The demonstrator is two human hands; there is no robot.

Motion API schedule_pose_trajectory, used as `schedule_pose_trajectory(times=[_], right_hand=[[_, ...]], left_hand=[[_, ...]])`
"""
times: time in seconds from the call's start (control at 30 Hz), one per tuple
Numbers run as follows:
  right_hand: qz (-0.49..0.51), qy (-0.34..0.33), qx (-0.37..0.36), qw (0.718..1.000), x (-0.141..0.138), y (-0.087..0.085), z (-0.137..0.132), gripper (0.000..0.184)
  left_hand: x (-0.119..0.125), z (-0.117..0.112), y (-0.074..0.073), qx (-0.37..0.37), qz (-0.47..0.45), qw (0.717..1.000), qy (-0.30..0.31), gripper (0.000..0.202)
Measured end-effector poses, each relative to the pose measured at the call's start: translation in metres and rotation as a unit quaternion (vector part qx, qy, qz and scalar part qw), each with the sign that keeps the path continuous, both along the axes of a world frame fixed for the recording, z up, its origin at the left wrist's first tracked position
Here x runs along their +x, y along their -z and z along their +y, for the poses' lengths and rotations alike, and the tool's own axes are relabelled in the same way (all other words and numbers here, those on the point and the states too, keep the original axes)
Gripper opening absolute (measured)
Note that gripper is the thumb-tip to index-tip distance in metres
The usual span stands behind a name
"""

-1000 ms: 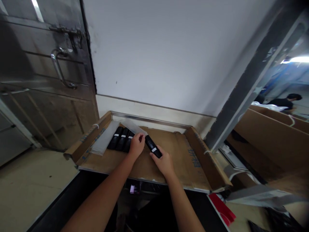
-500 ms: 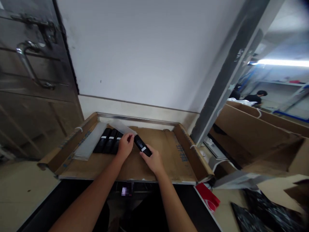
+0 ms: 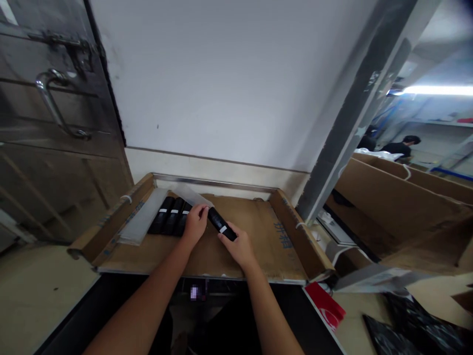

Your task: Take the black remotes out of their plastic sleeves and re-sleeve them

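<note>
My right hand (image 3: 239, 245) is closed around the lower end of a slim black item with a white label (image 3: 220, 223), tilted over the cardboard. At its upper end, my left hand (image 3: 196, 220) pinches the mouth of a clear plastic bag (image 3: 192, 194). The item's tip meets the bag opening; whether it is inside, I cannot tell. Left of that hand, several similar black items (image 3: 161, 217) lie side by side, partly covered by the bag and hand. Beside them rests a stack of flat clear bags (image 3: 142, 220).
Cardboard with raised sides (image 3: 258, 256) lines the work surface against a white wall (image 3: 214, 88). A metal door (image 3: 59, 108) is at left. To the right are a grey post (image 3: 343, 123), a large cardboard box (image 3: 399, 207) and a red piece (image 3: 325, 305). People sit farther back.
The view has shifted slightly, so the scene sits a little farther right. Both hands keep nearly the same hold on the black item and the bag.
</note>
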State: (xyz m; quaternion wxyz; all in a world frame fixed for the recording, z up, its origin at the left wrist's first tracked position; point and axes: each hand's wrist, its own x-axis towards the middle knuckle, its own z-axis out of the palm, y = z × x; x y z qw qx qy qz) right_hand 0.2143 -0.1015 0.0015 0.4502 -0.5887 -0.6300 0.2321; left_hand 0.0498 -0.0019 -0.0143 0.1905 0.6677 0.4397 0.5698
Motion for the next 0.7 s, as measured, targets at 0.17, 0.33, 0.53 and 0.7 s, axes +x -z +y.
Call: schedule_pose_trajectory(times=[0.17,0.33,0.53,0.7], right_hand=[[0.025,-0.008,0.002,1.0,0.0,0.003,0.001,0.041],[0.035,-0.005,-0.005,0.999,0.001,0.007,0.003,0.041],[0.056,-0.016,-0.004,0.998,0.002,0.009,0.005,0.04],[0.064,-0.011,-0.004,0.998,0.003,0.012,0.006,0.038]], left_hand=[[-0.002,-0.004,-0.005,0.022,0.041,0.999,0.009,0.022],[-0.004,-0.007,-0.005,0.048,0.06,0.997,0.019,0.021],[-0.005,-0.009,-0.005,0.066,0.053,0.996,0.028,0.016],[-0.004,-0.011,-0.005,0.058,0.065,0.996,0.032,0.013]])
